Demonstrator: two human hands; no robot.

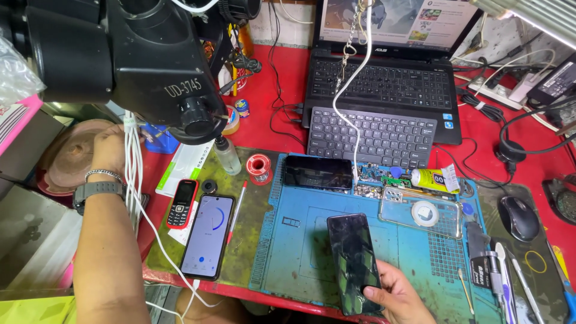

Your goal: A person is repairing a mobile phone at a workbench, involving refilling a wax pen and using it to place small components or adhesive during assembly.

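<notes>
Red covers the cluttered bench (288, 90), and a worn blue silicone work mat (300, 252) lies on it as the landmark. On the mat's near middle rests a black glossy slab smartphone (354, 261), screen dark. The right hand (396, 297), partly cut off by the lower edge, has its grip closed loosely on the phone's near end, thumb on the glass. Left of the mat lies a lit touchscreen phone (207, 235) beside a small red-and-black keypad phone (182, 204). Farther left, the left hand (110, 150) reaches behind hanging white cables (133, 174); its fingers are hidden, so its grip cannot be judged. A big black microscope head (120, 54) blocks the upper left. Beyond the mat sits a black laptop (384, 78).
</notes>
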